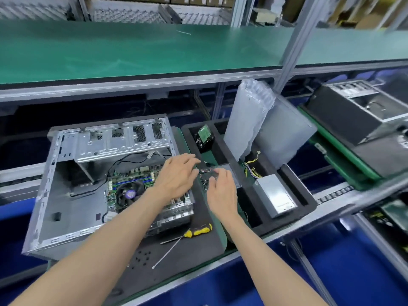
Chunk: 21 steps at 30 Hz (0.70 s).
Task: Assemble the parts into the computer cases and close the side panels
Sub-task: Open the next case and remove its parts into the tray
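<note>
**Both hands on a small card beside the open case**

Between the open case [95, 184] and the foam tray [284, 215], our left hand [176, 175] and right hand [223, 191] pinch a small circuit card [206, 175]. It looks light, stiff and fragile; we judge an edge grip safest.

Illumination is bright, even and overhead. Shadows are soft and short. The green shelf [132, 51] shows pale, diffuse glare. Wide-angle distortion bends straight rails toward the left and right edges. Motion blur softens the far background, the right side and fine detail throughout.
</note>
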Available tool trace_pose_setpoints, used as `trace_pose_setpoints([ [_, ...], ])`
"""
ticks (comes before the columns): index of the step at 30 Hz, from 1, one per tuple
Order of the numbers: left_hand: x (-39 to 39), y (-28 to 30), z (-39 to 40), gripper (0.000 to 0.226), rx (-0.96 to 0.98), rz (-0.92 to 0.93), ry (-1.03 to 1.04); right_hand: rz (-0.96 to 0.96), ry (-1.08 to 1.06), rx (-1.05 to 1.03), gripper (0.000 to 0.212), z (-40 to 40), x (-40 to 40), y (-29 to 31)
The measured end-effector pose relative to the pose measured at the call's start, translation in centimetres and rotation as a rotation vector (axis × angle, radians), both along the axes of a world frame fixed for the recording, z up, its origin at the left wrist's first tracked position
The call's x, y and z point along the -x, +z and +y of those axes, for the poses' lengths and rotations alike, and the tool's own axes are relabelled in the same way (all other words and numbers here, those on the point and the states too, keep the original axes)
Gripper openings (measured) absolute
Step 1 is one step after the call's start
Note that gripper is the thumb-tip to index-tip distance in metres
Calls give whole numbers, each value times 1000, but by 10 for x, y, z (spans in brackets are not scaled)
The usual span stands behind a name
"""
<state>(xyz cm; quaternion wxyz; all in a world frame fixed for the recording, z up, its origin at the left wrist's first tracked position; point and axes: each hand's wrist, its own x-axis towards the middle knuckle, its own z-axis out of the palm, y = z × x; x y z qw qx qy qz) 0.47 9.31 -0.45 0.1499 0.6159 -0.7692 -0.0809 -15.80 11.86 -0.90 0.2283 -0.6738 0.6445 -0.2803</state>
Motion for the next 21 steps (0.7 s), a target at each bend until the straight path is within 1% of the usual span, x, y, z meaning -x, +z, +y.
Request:
trace_pose_setpoints([
  [2,13,-1,-16,41,-33,-49,-19,90,-40,-23,31,-9,18,-8],
  [6,30,-2,-37,41,-63,-160,3,303,-112,-94,43,-30,52,-23],
  [8,34,-5,-42,44,-75,-220,20,377,-149,-125,48,-41,70,-31],
  [15,35,-10,-46,50,-102,-313,49,521,-318,-306,68,-77,129,-56],
  [18,35,-11,-47,52,-123,-344,42,586,-327,-421,85,-88,148,-63],
  [21,35,-11,-47,52,-114,-349,48,613,-291,-472,93,-95,162,-68],
])
